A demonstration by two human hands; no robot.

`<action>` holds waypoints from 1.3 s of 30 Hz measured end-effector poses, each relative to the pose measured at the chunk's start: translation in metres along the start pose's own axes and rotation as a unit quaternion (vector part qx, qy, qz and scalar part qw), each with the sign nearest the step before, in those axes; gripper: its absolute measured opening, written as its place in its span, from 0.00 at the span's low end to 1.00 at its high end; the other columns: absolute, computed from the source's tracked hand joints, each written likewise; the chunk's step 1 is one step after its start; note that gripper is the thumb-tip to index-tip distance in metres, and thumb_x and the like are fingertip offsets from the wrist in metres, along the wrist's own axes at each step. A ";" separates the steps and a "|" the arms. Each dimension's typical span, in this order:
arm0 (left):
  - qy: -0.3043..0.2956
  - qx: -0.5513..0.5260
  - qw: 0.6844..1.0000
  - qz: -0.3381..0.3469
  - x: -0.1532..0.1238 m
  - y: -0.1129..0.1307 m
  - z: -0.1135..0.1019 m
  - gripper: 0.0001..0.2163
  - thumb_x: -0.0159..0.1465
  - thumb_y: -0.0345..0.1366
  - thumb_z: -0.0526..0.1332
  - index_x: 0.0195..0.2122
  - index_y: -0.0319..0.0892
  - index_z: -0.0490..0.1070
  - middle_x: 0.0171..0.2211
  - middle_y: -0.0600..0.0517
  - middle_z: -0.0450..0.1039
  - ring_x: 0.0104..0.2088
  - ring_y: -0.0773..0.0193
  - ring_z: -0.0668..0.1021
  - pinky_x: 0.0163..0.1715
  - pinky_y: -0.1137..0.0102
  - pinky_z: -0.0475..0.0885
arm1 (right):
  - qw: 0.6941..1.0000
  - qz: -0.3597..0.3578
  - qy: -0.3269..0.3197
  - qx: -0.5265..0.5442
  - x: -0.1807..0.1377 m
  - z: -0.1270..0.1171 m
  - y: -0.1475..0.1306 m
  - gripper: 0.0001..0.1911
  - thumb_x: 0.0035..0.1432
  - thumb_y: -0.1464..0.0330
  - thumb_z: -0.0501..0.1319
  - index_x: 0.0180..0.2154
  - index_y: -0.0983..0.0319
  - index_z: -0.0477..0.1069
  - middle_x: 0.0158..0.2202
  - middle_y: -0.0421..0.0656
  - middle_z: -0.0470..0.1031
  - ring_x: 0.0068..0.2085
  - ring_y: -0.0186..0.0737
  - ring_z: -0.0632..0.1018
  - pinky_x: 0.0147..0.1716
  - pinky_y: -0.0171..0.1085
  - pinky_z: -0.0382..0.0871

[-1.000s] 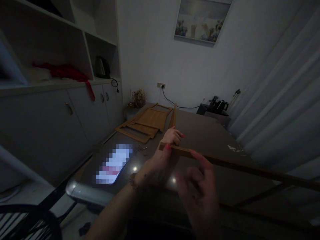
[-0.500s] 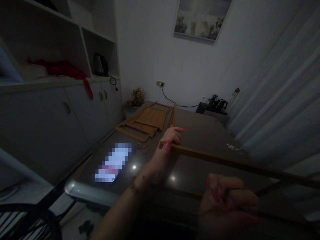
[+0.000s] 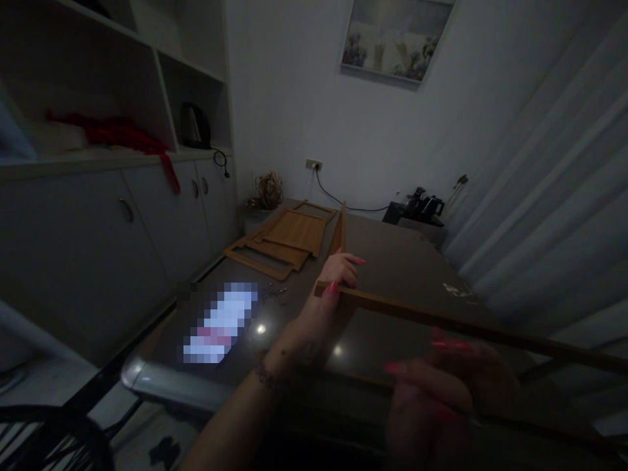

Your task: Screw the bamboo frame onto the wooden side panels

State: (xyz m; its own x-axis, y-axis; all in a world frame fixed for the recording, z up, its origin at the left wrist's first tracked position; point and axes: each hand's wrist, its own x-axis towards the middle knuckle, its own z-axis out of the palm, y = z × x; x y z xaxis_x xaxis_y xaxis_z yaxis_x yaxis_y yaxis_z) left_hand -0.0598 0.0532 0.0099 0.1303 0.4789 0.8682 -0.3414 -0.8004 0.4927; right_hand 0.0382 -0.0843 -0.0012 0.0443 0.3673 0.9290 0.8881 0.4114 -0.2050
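Head view: my left hand [image 3: 321, 317] is gripping the near-left end of a long, narrow brown wooden bar [image 3: 392, 305], which runs off right over the glossy grey-brown tabletop [image 3: 397, 252]. My right hand [image 3: 439, 402] is blurred, fingers curled, just below the bar; can't tell if it's holding anything. Flat light-brown wooden panels [image 3: 297, 230] lie overlapped beyond small, thin metal screws [image 3: 277, 292].

left grip [image 3: 337, 269] holds wooden frame [image 3: 412, 309]; right grip [image 3: 444, 386] near it, blurred

Right hand [image 3: 444, 392] blurred, screen [image 3: 220, 324] pixelated, wooden bar [image 3: 402, 307] cropped
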 end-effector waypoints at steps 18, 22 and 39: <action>0.013 -0.026 0.997 0.068 0.000 -0.011 0.002 0.22 0.70 0.53 0.40 0.31 0.45 0.66 0.30 0.53 0.65 0.45 0.58 0.73 0.60 0.52 0.59 | 0.999 -0.031 -0.023 0.024 0.026 0.005 -0.013 0.11 0.65 0.73 0.55 0.38 0.57 0.75 0.23 0.32 0.75 0.24 0.29 0.70 0.38 0.41 0.55; 0.001 -0.007 0.998 0.057 0.000 -0.009 -0.001 0.24 0.70 0.53 0.38 0.28 0.45 0.64 0.30 0.52 0.65 0.45 0.58 0.72 0.60 0.52 0.60 | 0.997 -0.037 -0.014 0.063 0.020 0.010 -0.019 0.15 0.68 0.72 0.47 0.32 0.58 0.67 0.25 0.31 0.75 0.30 0.31 0.76 0.46 0.42 0.55; 0.023 -0.005 0.997 0.072 0.001 -0.010 0.003 0.23 0.70 0.50 0.37 0.27 0.45 0.60 0.29 0.53 0.63 0.43 0.58 0.71 0.56 0.53 0.62 | 0.986 -0.110 0.001 -0.129 0.025 0.041 -0.022 0.11 0.64 0.75 0.47 0.34 0.57 0.63 0.29 0.37 0.74 0.38 0.40 0.65 0.37 0.44 0.48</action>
State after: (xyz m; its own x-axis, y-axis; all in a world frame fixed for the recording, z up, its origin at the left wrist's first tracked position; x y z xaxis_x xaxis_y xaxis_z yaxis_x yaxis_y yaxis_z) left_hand -0.0533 0.0605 0.0058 0.0362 0.3756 0.9261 -0.3633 -0.8583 0.3623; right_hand 0.0007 -0.0500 0.0136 -0.1618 0.2907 0.9430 0.9629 0.2555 0.0865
